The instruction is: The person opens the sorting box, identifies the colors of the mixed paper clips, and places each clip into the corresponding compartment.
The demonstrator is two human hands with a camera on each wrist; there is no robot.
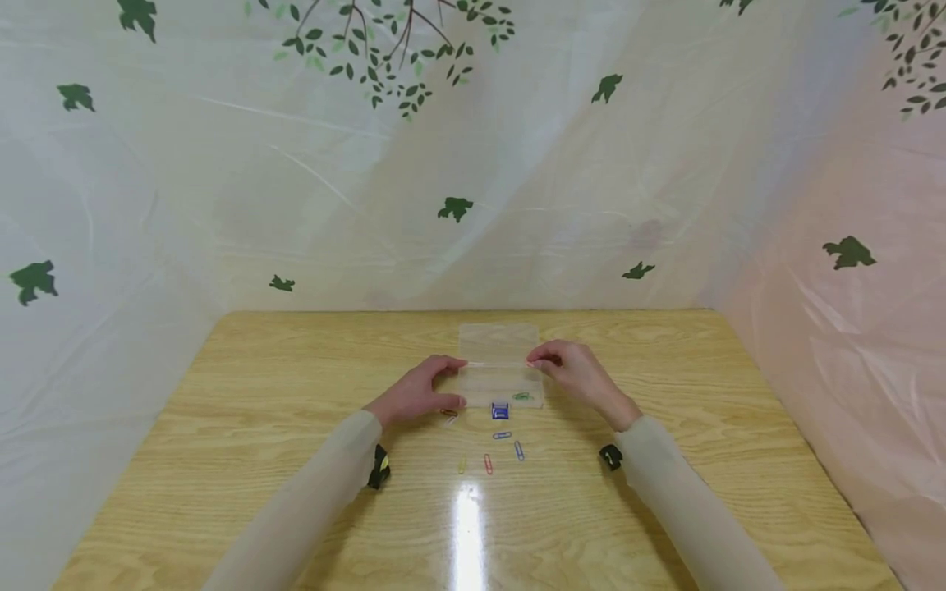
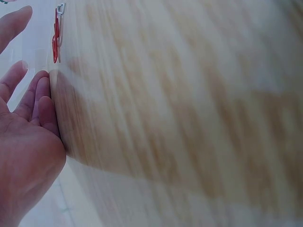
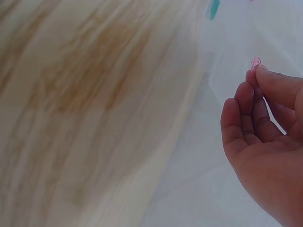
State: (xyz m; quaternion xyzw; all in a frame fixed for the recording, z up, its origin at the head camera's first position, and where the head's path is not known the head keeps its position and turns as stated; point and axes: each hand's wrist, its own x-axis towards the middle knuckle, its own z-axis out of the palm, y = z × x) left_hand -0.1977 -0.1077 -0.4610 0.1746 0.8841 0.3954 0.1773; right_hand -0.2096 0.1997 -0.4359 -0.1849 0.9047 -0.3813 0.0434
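Note:
A clear plastic box [image 1: 480, 379] lies on the table with its lid [image 1: 498, 341] folded back. My left hand [image 1: 420, 389] holds the box's left side, thumb at the near corner and a finger farther back. Between thumb and fingertip my right hand [image 1: 580, 376] pinches a pink paper clip [image 3: 255, 62], above the box's right part. A green paper clip [image 1: 522, 396] is in the box near its front right. In front lie blue paper clips [image 1: 502, 435], a red paper clip [image 1: 489, 464] and a yellow one. A red clip [image 2: 55, 40] and a white clip lie beside my left thumb.
A small blue square [image 1: 500, 410] with a white mark is at the box's front edge. The wood-grain table [image 1: 296, 443] is bounded by pale sheets [image 1: 332, 205] with leaf prints behind and at both sides. Dark wrist devices [image 1: 610, 457] show by both sleeves.

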